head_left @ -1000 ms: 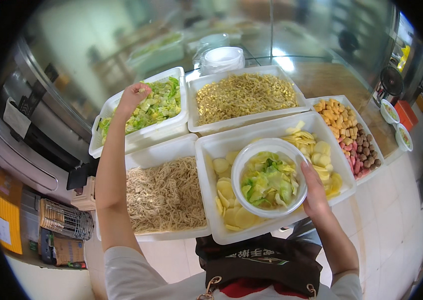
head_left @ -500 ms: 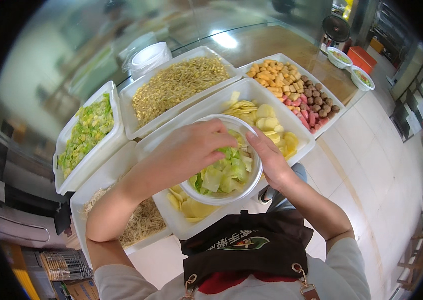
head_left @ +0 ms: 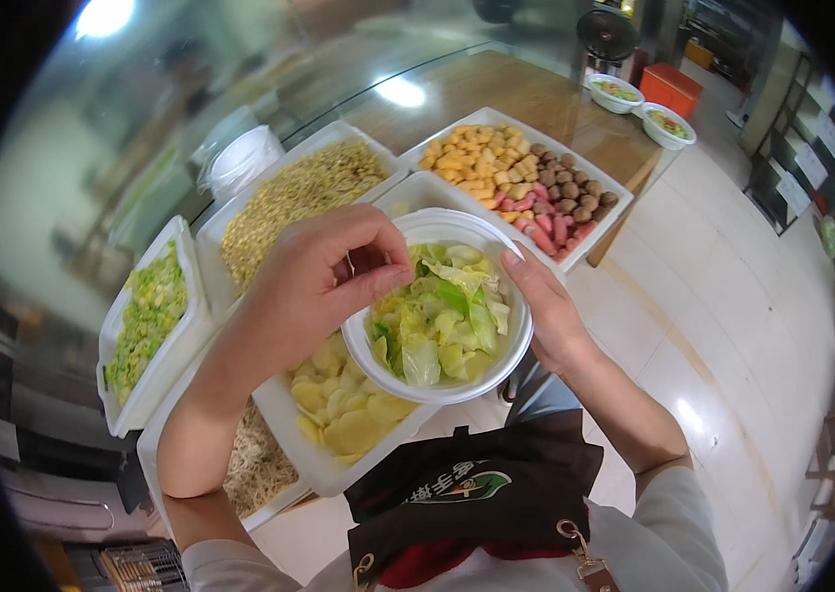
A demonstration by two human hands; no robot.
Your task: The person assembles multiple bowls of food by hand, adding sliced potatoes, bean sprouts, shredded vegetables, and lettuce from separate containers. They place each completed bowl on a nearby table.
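A round white bowl (head_left: 514,380) holds chopped pale-green cabbage or lettuce leaves (head_left: 442,316). My right hand (head_left: 547,314) grips the bowl at its right rim, thumb on the edge and the other fingers mostly hidden beneath. Over the left rim, my left hand (head_left: 330,264) is curled with its fingertips drawn together beside the leaves; whatever it may pinch is hidden. Beneath the bowl lies a long white tray (head_left: 326,481) of yellow potato slices (head_left: 348,400), partly covered by the bowl and my left arm.
White trays of bean sprouts (head_left: 289,202), chopped greens (head_left: 149,316), pale shreds (head_left: 257,464), and fried cubes with brown balls and pink sausages (head_left: 545,212) surround the bowl. Stacked white bowls (head_left: 245,158) stand behind. Two filled bowls (head_left: 669,126) sit at the wooden table's (head_left: 516,84) far-right corner.
My left hand has lifted out of the leaves to the bowl's left rim, its fingers drawn together. My right hand still holds the bowl. The whole view has shifted.
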